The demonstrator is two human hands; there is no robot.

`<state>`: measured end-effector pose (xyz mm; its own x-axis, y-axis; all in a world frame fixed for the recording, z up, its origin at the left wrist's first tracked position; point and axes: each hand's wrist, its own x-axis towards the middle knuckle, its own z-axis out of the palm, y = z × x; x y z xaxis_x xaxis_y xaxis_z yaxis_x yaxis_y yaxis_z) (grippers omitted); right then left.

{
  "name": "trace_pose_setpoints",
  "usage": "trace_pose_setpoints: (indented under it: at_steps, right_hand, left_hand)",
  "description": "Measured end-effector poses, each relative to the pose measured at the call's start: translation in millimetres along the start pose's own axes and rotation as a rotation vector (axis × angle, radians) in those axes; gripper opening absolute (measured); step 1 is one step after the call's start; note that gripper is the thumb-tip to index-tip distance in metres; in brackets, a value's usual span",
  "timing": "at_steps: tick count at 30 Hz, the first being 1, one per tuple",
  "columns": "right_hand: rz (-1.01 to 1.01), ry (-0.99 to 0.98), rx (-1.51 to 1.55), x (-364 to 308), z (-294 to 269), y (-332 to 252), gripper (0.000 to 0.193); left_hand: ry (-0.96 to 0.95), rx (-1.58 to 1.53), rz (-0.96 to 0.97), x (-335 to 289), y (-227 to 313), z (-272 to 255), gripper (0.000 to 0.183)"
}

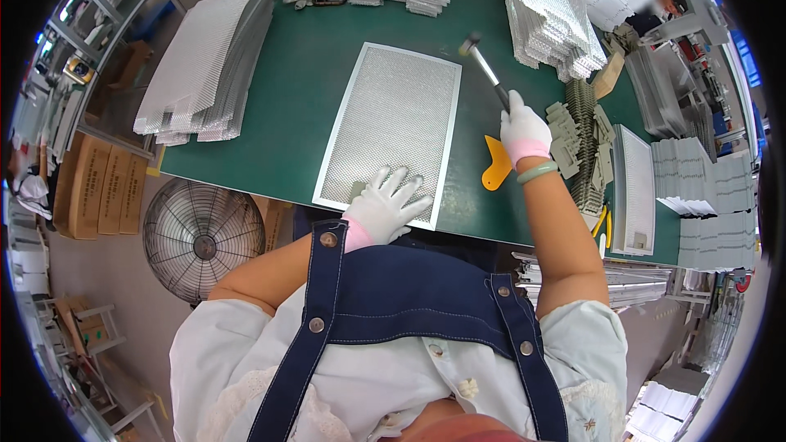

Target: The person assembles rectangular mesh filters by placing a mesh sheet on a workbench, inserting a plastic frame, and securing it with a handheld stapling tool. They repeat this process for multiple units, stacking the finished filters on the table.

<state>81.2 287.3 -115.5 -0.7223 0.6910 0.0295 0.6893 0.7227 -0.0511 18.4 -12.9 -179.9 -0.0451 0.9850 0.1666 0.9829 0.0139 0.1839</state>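
A framed metal mesh panel (401, 115) lies flat on the green tabletop, tilted slightly, its near edge close to the table's front. My left hand (385, 206), in a white glove with a pink cuff, rests on the panel's near end with fingers spread. A small greyish piece (358, 189) shows beside those fingers, partly covered. Right of the panel, my gloved right hand (524, 129) is closed around the dark handle of a hammer (489, 72). The hammer's head points away to the upper left, off the panel. An orange-yellow scraper-like plate (495, 164) lies left of my right wrist.
Stacked mesh sheets (209, 57) stand at the left, with more mesh stacks (553, 16) at far right and far centre. Grey plastic parts (583, 143) are piled right of my hand, near another framed panel (634, 192). A floor fan (205, 241) stands below the table's left edge.
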Motion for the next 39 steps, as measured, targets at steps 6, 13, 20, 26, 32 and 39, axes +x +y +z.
trace_pose_setpoints:
  at_steps: [6, 13, 20, 26, 32, 39]
  right_hand:
    - [-0.064, 0.119, -0.072, 4, 3, 25, 0.050]
    - [-0.213, -0.470, 0.535, -94, 19, -7, 0.049]
    - [0.071, -0.284, 1.942, -140, 20, 42, 0.056]
    - [0.069, 0.046, 2.439, -206, -10, 71, 0.058]
    - [0.808, 0.968, 2.074, -188, -22, 222, 0.034]
    - [0.801, 1.100, 1.657, -166, 38, 450, 0.037]
  left_hand:
    - [-0.001, -0.080, 0.034, 4, -5, 1, 0.074]
    - [0.338, -0.150, -0.830, -31, -71, -25, 0.070]
    - [0.352, -1.731, -0.784, 25, -45, -79, 0.043]
    - [-0.006, -1.360, -0.534, 141, 72, -71, 0.044]
    - [-0.367, -0.982, 0.111, 150, 125, -50, 0.067]
    - [-0.474, -1.126, -0.100, 136, 92, -50, 0.060]
